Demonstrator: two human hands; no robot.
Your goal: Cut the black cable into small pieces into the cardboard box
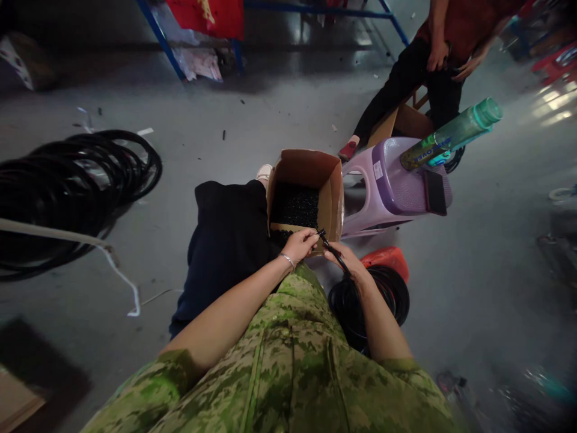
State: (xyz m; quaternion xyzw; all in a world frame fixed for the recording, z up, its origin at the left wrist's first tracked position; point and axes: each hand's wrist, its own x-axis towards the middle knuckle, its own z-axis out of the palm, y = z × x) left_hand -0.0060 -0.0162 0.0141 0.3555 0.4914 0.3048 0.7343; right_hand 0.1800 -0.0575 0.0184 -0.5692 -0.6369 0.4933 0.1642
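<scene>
My left hand [300, 243] is closed in a pinch on a small black fitting [321, 233] just in front of an open cardboard box [334, 192]. My right hand [345, 260] is closed round a thin black tube [337, 255] whose end meets that fitting. The tube runs down to a black coil [396, 297] beside my right leg. Inside the box lie many small black parts [295, 205]. A silver bracelet sits on my left wrist.
A purple plastic stool [396, 186] with a green bottle [451, 135] on it stands right of the box. Another person [433, 57] sits behind it. A large coil of black hose [67, 192] lies on the floor at left. A red object [385, 257] lies near the small coil.
</scene>
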